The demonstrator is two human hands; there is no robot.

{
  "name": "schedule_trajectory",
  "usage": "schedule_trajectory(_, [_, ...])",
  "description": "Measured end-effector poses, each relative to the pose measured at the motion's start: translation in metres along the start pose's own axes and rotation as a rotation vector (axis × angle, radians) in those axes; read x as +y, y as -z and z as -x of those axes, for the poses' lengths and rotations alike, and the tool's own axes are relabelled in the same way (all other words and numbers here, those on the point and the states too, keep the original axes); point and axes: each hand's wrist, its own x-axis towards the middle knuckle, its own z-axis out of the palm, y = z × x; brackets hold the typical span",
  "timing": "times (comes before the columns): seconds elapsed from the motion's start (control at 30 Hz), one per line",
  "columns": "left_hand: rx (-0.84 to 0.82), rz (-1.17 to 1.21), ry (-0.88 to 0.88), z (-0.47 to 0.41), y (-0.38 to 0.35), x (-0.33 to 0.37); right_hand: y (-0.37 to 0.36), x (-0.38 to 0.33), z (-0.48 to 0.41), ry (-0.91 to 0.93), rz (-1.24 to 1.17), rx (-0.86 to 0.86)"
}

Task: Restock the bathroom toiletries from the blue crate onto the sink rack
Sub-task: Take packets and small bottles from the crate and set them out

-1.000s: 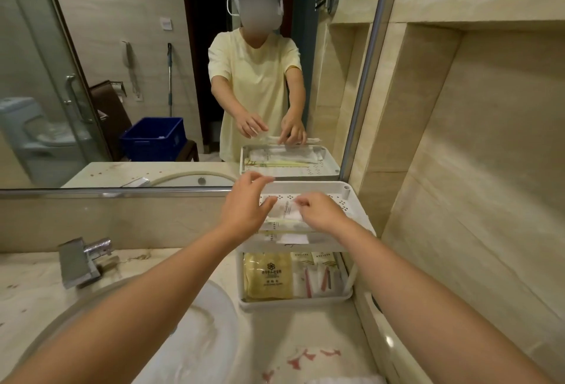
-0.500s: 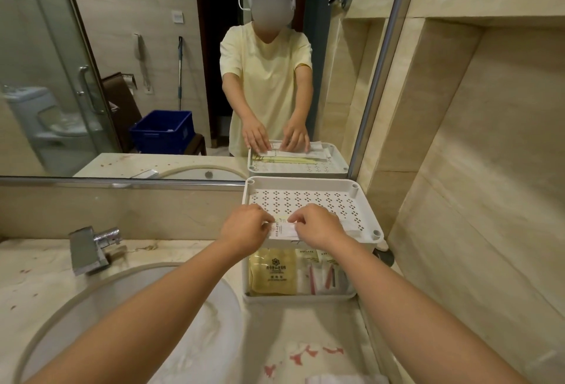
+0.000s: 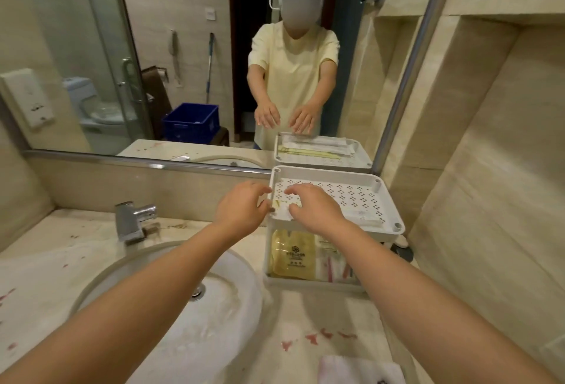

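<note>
Toiletry packets (image 3: 363,217), long and white-wrapped, flat on the perforated top tier of the sink rack (image 3: 327,173), gathered along its front edge and partly hidden under the hands. Lower tier stocked too: gold sachet (image 3: 293,257) upright at the left, clear packets with pink contents (image 3: 333,267) beside it.

Step in hand, as a judgement: end of placing a batch on the top tier, or a last tidying of it. Left hand (image 3: 241,209) at the rack's left-front corner, fingers loosely arched and apart, thumb close to the rim, nothing pinched. Right hand (image 3: 316,211) over the tray's front-left area, fingers (image 3: 298,191) spread and arched above the packets; contact with the wrappers not possible to confirm from above. Same hands in the mirror (image 3: 91,47): both raised just over the tray, fingers hanging loose, nothing held.

Packets therefore below and just ahead of both palms, outside any grasp, resting on the tray alone.

Next move, probably: back to the blue crate (image 3: 191,122), seen only as a reflection, behind the person and well apart from the rack. Calls for a turn away from the basin (image 3: 183,322), then a fresh pick. Worth care: lifting clear without dragging a light wrapper off the low front edge.
</note>
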Motion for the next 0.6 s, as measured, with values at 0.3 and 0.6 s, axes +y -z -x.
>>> schedule_trajectory(0.3, [-0.023,-0.068,0.216,0.089,0.067,-0.076,-0.039,-0.106,0.016,0.201,0.153,-0.137])
schedule_trajectory(0.6, [-0.111,-0.219,0.472,0.232,0.137,-0.149,-0.099,-0.234,0.082,0.460,0.276,-0.295])
